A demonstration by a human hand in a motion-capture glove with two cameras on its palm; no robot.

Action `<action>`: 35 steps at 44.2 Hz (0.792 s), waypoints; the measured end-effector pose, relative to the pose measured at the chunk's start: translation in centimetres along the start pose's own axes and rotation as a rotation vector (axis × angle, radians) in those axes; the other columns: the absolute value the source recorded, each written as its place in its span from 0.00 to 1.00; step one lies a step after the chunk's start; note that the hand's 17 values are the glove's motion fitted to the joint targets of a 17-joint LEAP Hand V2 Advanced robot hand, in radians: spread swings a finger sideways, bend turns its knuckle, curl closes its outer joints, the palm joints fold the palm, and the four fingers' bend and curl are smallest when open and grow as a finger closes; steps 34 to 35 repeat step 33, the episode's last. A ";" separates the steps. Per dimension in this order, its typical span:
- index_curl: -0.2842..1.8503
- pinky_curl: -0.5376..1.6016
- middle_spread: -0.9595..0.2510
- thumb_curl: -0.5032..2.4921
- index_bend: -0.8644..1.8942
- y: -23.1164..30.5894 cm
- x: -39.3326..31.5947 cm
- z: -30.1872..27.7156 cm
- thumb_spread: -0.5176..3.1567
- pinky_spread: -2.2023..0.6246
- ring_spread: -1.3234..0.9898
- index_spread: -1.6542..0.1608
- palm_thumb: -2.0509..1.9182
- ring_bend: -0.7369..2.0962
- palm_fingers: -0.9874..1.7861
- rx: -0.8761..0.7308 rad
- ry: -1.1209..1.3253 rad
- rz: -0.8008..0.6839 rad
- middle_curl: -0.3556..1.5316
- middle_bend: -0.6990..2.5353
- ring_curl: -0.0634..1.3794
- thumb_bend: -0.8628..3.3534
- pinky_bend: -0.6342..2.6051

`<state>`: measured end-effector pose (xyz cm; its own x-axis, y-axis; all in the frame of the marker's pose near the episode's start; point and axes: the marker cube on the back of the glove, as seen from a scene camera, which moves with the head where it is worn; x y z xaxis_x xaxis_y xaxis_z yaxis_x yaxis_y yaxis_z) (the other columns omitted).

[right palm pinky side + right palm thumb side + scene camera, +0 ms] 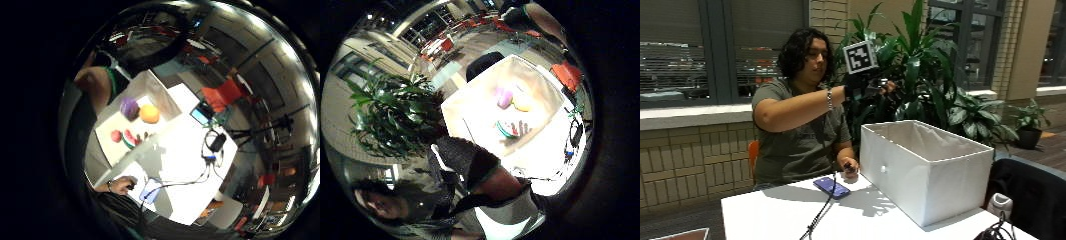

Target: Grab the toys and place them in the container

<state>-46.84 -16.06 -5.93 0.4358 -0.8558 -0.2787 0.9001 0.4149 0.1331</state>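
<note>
Below the raised fingers, on the table (773,210), stands the white box (926,172), its long axis running away from the person and its open top facing up. The gloved right hand (863,85) hovers high above the box's near end; whether its fingers are open or curled cannot be told. Inside, well under the fingers, lie the toys: a purple one (129,107) beside an orange one (149,114), then a watermelon slice (130,139) and a small red piece (116,135). The bare hand (850,170) rests by a phone (832,187). No writing is readable.
</note>
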 end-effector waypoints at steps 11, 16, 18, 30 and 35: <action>0.41 0.43 0.61 0.28 0.39 13.6 1.9 1.7 0.40 0.73 0.46 0.67 0.48 0.62 0.43 -0.032 -0.140 0.055 0.53 0.31 0.30 0.18 0.54; 0.41 0.42 0.61 0.26 0.38 18.9 4.0 3.2 0.41 0.73 0.46 0.66 0.48 0.61 0.44 -0.052 -0.183 0.178 0.52 0.31 0.30 0.18 0.53; 0.41 0.42 0.61 0.26 0.38 20.8 4.8 3.8 0.41 0.73 0.45 0.66 0.48 0.61 0.44 -0.055 -0.182 0.214 0.52 0.31 0.30 0.18 0.52; 0.39 0.41 0.61 0.24 0.38 26.8 7.2 5.8 0.41 0.74 0.45 0.67 0.48 0.60 0.45 -0.030 -0.131 0.322 0.50 0.31 0.28 0.18 0.50; 0.39 0.40 0.62 0.24 0.38 26.9 7.5 6.0 0.41 0.74 0.45 0.67 0.48 0.59 0.45 -0.020 -0.121 0.329 0.50 0.31 0.28 0.18 0.49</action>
